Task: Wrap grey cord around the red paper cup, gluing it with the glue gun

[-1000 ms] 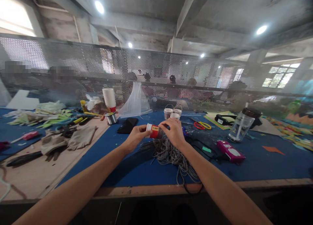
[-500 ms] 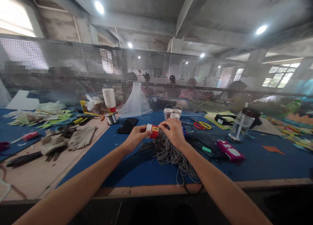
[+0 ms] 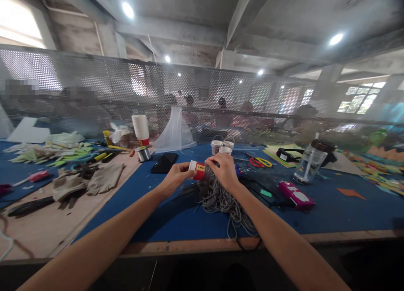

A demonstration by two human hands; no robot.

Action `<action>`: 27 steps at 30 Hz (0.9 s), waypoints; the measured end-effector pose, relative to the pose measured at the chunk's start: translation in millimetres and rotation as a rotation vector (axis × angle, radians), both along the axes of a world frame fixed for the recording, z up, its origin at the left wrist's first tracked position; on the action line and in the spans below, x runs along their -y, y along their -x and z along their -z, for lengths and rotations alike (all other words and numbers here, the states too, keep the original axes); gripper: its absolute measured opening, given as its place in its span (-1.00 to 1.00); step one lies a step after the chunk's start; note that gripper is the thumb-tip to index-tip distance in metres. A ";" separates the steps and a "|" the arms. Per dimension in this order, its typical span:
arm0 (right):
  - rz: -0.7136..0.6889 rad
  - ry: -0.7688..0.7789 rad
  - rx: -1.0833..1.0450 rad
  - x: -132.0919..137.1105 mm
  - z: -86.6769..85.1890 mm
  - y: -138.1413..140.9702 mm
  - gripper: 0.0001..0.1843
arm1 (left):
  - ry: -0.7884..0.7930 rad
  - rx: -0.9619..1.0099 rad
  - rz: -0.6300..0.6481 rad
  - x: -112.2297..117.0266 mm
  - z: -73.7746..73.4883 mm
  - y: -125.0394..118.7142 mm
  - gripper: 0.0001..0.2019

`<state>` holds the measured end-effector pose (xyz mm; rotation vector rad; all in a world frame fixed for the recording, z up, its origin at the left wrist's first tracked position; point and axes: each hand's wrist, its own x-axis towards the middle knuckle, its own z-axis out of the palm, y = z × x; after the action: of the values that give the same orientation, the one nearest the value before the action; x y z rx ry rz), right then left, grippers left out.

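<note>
A small red and white paper cup (image 3: 198, 170) lies on its side in my left hand (image 3: 176, 177), gripped between thumb and fingers. The white end points left, and the yellow-marked red part faces right. Close by the red end is my right hand (image 3: 224, 169), its thumb and fingertips pinched together. Whatever sits in that pinch is too small or hidden to make out. Below both hands a tangled heap of grey cord (image 3: 221, 200) rests on the blue mat (image 3: 158, 223). Several small white cups with wire handles (image 3: 217, 146) stand just behind my right hand.
Left are a black phone (image 3: 164, 162), a stack of paper cups (image 3: 140, 127), a wire spool (image 3: 144, 154) and gloves (image 3: 105, 178). Right are scissors (image 3: 264, 161), a purple box (image 3: 296, 195) and a clear bottle (image 3: 311, 162). A perforated metal screen (image 3: 195, 82) stands behind; people sit beyond it.
Both hands stay almost in place, the cup still held in the left. The fingertips of my right hand have shifted very slightly at the cup's end.
</note>
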<state>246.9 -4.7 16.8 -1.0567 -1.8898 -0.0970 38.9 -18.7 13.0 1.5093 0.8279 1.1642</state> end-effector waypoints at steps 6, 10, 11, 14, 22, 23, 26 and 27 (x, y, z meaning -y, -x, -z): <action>-0.131 0.136 -0.133 0.3 -2.7 -4.9 -0.62 | -0.039 0.062 -0.022 -9.4 8.3 4.1 -0.75; -0.195 0.304 -0.154 2.3 -0.7 -3.4 -0.55 | -0.036 0.125 -0.029 -12.2 8.4 5.8 -0.69; -0.209 0.330 -0.153 2.5 -0.1 -2.8 -0.52 | -0.036 0.134 -0.028 -12.1 8.1 5.9 -0.68; -0.235 0.334 -0.159 1.8 1.1 -2.2 -0.51 | -0.035 0.139 -0.033 -11.3 7.1 5.7 -0.68; -0.199 0.133 -0.047 3.7 4.3 -0.3 -0.46 | 0.072 0.245 -0.027 -11.4 3.9 4.8 -0.71; -0.192 0.117 -0.026 4.5 4.7 0.2 -0.46 | 0.086 0.250 -0.027 -11.5 3.9 4.8 -0.71; -0.171 0.091 0.025 5.9 5.7 0.7 -0.44 | 0.111 0.258 -0.015 -11.6 4.4 4.7 -0.72; -0.166 0.087 0.031 6.1 5.9 0.6 -0.43 | 0.114 0.263 -0.014 -11.7 4.6 4.7 -0.72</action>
<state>246.3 -10.8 10.9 -0.9565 -2.0173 0.0646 34.2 -7.1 8.4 1.2279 0.7138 1.2720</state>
